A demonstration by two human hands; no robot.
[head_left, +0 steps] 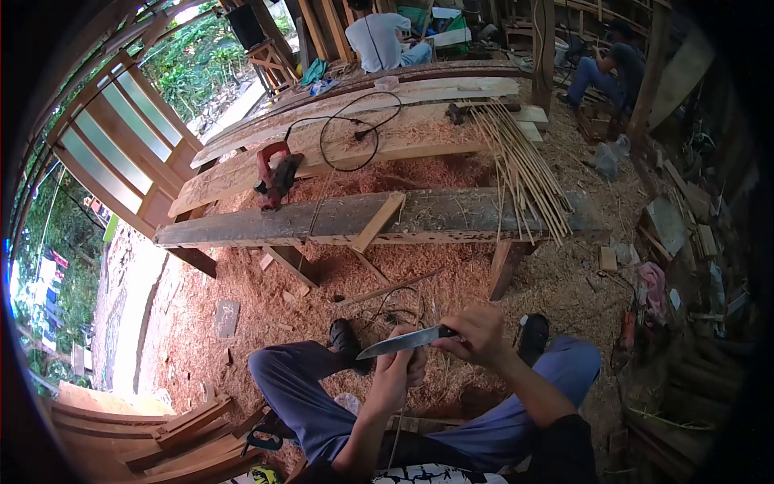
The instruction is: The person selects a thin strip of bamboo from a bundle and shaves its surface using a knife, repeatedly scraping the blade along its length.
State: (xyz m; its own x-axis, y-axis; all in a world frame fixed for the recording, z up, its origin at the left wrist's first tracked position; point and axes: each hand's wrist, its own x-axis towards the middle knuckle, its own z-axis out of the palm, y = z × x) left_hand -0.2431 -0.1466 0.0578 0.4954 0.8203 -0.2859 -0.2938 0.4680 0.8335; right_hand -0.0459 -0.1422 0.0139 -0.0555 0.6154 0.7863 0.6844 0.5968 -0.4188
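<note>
My right hand (477, 332) is closed around the dark handle of a knife (395, 344). The blade points left and lies across the top of my left hand (393, 375). Those left fingers are curled round a thin bamboo stick (395, 442), which runs down toward my lap; the gripped part is hidden by the fingers and blade. Both hands are between my bent knees. A bundle of similar bamboo sticks (524, 173) lies across the right end of the wooden bench ahead.
A long plank bench (451, 211) stands before me, bearing a red power planer (276, 173) with a black cord and a short wood block (379, 222). Shavings (250, 323) cover the floor. Two people sit working behind: one person (377, 40) at centre, another person (617, 68) at right.
</note>
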